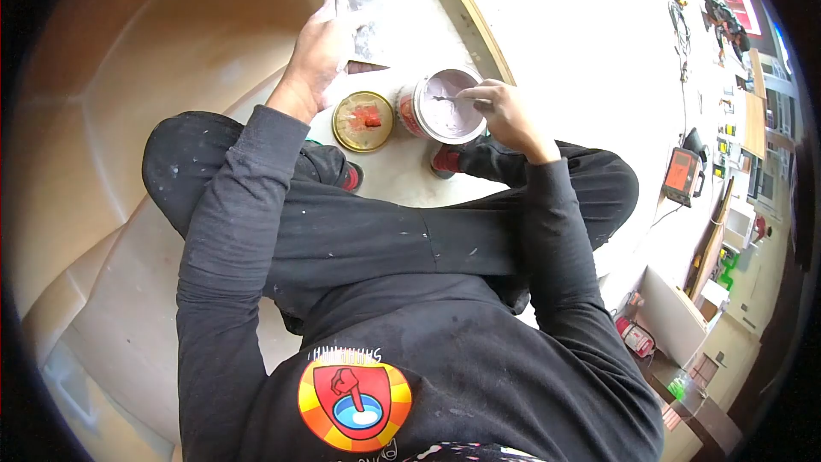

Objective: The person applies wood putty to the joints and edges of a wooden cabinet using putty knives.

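Dipping into pinkish-grey paste (446, 115), a thin, slender tool (452, 98) is being pinched by the right hand (509, 120), thumb and fingers closing on its upper end with hardly any gap. Around the tool's lower end, the paste is being held in an open, round metal tin (409, 111) with a red-marked side, sitting just in front of the right shoe (445, 160). Over on the other side, a flat, grey-and-white smeared sheet (368, 30) is being met at its near edge by the left hand (316, 56), fingers partly curled; glare is hiding the contact, so how firmly it is being gripped, if at all, cannot be told. Between the hands, a round, gold-coloured lid (348, 133) is being marked by a bright red smear, lying just beside the tin.

And here's the risk: the tin isn't being steadied by either hand, so it could be tipped or dragged if the tool is being levered hard against the rim. With such a narrow pinch, the tool could be twisted loose by thick paste. The red smear could be picked up by a low-passing sleeve, the lid being left so close.
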Available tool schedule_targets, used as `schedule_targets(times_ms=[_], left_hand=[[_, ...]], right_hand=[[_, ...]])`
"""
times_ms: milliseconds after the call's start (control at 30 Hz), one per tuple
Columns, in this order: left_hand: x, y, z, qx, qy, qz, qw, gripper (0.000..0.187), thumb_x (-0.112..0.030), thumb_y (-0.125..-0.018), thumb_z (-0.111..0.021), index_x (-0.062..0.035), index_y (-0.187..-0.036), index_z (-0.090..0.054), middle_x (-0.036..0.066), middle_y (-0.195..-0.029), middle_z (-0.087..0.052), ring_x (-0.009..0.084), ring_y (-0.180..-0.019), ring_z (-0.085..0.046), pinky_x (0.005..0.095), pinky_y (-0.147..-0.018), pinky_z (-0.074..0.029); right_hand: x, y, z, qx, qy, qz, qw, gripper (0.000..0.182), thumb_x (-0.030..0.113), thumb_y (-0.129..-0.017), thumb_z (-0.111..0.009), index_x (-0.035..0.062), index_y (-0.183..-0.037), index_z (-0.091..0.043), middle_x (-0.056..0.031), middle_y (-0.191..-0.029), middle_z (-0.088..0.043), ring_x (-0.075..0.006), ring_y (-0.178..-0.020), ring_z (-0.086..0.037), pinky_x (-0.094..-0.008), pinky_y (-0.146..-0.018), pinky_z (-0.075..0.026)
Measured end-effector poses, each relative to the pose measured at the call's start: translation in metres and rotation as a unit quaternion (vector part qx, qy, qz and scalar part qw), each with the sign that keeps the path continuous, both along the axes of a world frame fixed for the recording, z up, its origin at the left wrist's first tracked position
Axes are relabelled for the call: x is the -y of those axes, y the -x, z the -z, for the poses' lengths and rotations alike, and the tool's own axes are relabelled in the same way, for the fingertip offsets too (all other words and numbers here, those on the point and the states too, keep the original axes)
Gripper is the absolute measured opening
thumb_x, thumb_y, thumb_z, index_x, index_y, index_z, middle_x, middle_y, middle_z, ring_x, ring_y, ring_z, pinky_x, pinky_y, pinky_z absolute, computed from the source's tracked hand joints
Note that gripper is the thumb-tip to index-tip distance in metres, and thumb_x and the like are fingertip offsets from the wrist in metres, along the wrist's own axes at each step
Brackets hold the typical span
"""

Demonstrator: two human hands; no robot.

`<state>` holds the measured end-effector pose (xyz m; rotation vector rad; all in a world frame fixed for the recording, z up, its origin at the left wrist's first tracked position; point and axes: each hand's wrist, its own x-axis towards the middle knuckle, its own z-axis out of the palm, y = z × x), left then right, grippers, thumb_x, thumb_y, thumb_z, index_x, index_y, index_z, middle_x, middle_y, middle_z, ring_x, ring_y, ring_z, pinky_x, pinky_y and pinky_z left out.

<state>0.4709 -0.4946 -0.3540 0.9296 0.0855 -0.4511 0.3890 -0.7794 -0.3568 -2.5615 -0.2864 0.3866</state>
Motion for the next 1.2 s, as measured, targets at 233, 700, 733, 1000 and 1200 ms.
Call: schedule_targets(times_ms=[233,700,733,1000,1200], left_hand=[[0.018,0.005,0.006,-0.019,-0.06,0.093,0.994,0.037,-0.01,-0.103,-0.044,-0.0027,-0.138,-0.049,0.011,-0.126,-0.063,0.0206,-0.106,-0.069,0.0405,-0.086,-0.061],[0.052,0.04,-0.035,-0.059,0.133,0.087,0.986,0.04,-0.015,-0.105,-0.041,-0.0081,-0.144,-0.039,0.011,-0.134,-0.058,0.023,-0.116,-0.064,0.0429,-0.091,-0.06],[0.053,0.042,-0.035,-0.048,0.14,0.065,0.987,0.039,-0.013,-0.105,-0.041,-0.0078,-0.144,-0.039,0.011,-0.135,-0.057,0.0235,-0.117,-0.063,0.0436,-0.093,-0.06],[0.045,0.043,-0.04,-0.014,0.184,0.014,0.983,0.038,-0.01,-0.106,-0.042,-0.0065,-0.143,-0.04,0.013,-0.136,-0.056,0.0264,-0.122,-0.06,0.0466,-0.102,-0.054],[0.037,0.033,-0.064,0.058,0.171,-0.02,0.983,0.027,-0.01,-0.103,-0.051,-0.0048,-0.13,-0.053,0.009,-0.124,-0.063,0.0196,-0.114,-0.064,0.0395,-0.094,-0.057]], right_hand=[[0.013,0.029,-0.032,0.084,-0.163,0.095,0.978,0.032,-0.003,-0.089,-0.061,0.0083,-0.117,-0.072,-0.0168,-0.11,-0.067,-0.032,-0.102,-0.066,-0.0376,-0.091,-0.053],[-0.052,0.032,-0.035,0.386,-0.093,0.032,0.917,0.056,-0.015,-0.076,-0.053,0.0067,-0.126,-0.067,-0.0193,-0.127,-0.054,-0.0416,-0.125,-0.055,-0.0464,-0.104,-0.048],[-0.053,0.032,-0.034,0.386,-0.092,0.028,0.918,0.056,-0.015,-0.076,-0.053,0.0067,-0.126,-0.067,-0.0193,-0.127,-0.054,-0.0416,-0.125,-0.055,-0.0464,-0.104,-0.048],[-0.05,0.027,-0.031,0.39,-0.087,0.078,0.913,0.059,-0.012,-0.073,-0.06,0.0099,-0.127,-0.067,-0.0172,-0.125,-0.054,-0.0412,-0.123,-0.052,-0.0484,-0.103,-0.046],[-0.031,0.028,-0.005,0.268,-0.091,0.161,0.946,0.054,-0.014,-0.079,-0.056,0.0077,-0.127,-0.067,-0.0191,-0.122,-0.06,-0.036,-0.12,-0.056,-0.0411,-0.102,-0.047]])
